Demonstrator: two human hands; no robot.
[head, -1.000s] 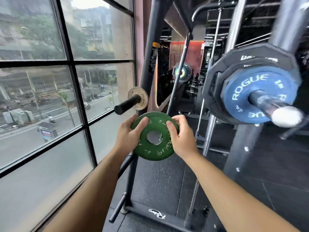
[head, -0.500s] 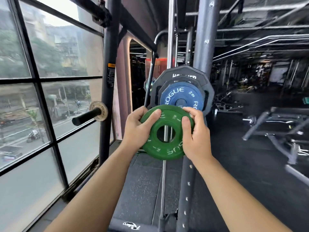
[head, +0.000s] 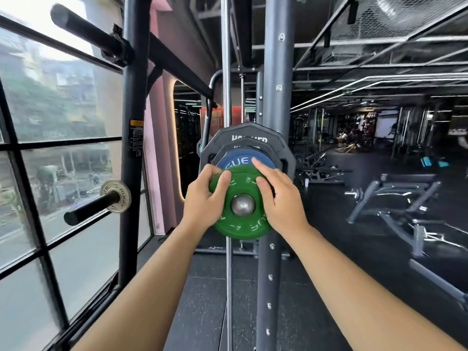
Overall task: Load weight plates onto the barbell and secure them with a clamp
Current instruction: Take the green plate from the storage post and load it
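We hold the green plate (head: 240,225) between both hands, its centre hole ringed round the rounded steel end of the barbell sleeve (head: 243,205), which shows just inside both our thumbs. Our left hand (head: 202,202) grasps the plate's left rim: the fingers (head: 212,173) curl over the upper-left edge and the thumb lies flat on the front face, pointing up. Our right hand (head: 282,201) grasps the right rim, thumb pressed on the face above and to the right of the sleeve end. Its other fingers wrap behind the edge where we cannot see them, save the forefinger, which lies straight across the top edge. Right under that forefinger's tip, just beyond our knuckles, sits the blue plate (head: 238,162), with two larger black plates (head: 249,138) stacked behind it on the same sleeve. Whether the green plate touches the blue one we cannot tell. Above our fingertips a grey rack upright (head: 276,97) rises behind the plates. Well off to the left of our left fingers a small silver plate (head: 115,196) sits on a black storage peg (head: 88,209) that juts toward us, in front of the window (head: 63,173). Well to the right of our right fingers stands a bench (head: 395,196) on the dark floor (head: 354,249).
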